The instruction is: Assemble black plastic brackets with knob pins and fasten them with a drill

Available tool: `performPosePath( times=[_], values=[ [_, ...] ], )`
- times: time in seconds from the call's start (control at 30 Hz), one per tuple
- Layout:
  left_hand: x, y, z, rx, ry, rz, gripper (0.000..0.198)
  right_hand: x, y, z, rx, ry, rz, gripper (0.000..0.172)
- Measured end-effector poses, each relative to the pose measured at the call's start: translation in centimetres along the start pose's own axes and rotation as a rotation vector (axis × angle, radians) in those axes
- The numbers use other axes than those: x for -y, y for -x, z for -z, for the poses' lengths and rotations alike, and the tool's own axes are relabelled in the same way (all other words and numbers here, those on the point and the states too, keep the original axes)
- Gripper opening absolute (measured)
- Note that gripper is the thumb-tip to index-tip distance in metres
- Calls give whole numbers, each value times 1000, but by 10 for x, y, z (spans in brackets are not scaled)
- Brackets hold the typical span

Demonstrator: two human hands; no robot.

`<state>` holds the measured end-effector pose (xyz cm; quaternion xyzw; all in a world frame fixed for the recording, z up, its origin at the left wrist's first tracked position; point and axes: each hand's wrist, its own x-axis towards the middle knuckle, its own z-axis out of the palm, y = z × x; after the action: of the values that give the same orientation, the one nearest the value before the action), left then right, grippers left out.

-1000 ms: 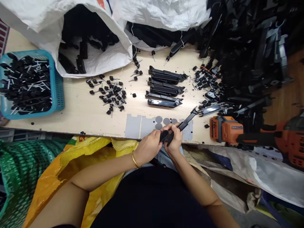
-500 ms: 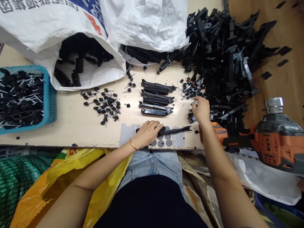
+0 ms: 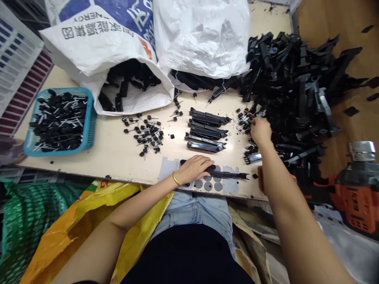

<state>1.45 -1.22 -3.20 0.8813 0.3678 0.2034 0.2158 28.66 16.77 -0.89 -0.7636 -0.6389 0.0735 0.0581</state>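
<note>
While the left hand (image 3: 196, 169) rests unclenched over the black bar (image 3: 230, 174) on the worktop (image 3: 112, 161), the right hand (image 3: 261, 132) is beside the small parts (image 3: 243, 121), its grip hidden; light, steady palm pressure should keep the bar from sliding.

a plain top (image 3: 180, 256), navy or black, fills the near middle, its edge rounded over faded light blue jeans (image 3: 192, 209) with stitched seams. a thin, smooth, gold-coloured bangle (image 3: 175, 179) rings the left wrist. the left hand (image 3: 195, 167) and right hand (image 3: 261, 130) are bare. a dark sleeve edge (image 3: 85, 282) shows at near left.
</note>
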Motion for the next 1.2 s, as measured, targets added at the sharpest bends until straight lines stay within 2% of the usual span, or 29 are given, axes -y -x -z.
performPosePath(
  times=[0.1,0.2,0.27,0.33,0.4,0.53,0.63,0.7,0.8,0.87,0.97,1.03,1.1,1.2],
  values=[
    [6,14,12,-130,-3,87,28,-1,5,11,-145,-133,-13,26],
    [32,33,36,-295,-90,377,25,-1,37,20,-281,-474,-4,20],
    [55,42,56,-347,-184,589,27,-1,71,23,-262,-748,-10,18],
    [75,46,74,-299,-278,713,27,0,109,22,-179,-932,-31,19],
    [88,44,86,-191,-342,801,26,1,144,20,-109,-1025,-71,21],
    [95,36,89,-4,-379,936,25,8,193,15,-5,-1124,-109,26],
    [92,35,86,-5,-379,927,19,20,214,10,99,-1186,-108,24],
    [86,39,87,-92,-346,881,19,28,220,4,142,-1217,-111,22],
    [65,51,89,-308,-139,794,21,38,221,-6,144,-1183,-80,21],
    [46,59,87,-406,169,766,23,41,218,-11,106,-1048,12,17],
    [20,65,75,-434,689,806,32,42,213,-13,24,-740,256,11],
    [11,64,63,-452,921,852,38,45,211,-11,0,-575,428,13],
    [9,61,53,-492,1056,877,42,49,208,-8,16,-458,555,16],
    [14,56,41,-555,1135,883,46,53,204,-8,43,-364,622,14]
  ],
)
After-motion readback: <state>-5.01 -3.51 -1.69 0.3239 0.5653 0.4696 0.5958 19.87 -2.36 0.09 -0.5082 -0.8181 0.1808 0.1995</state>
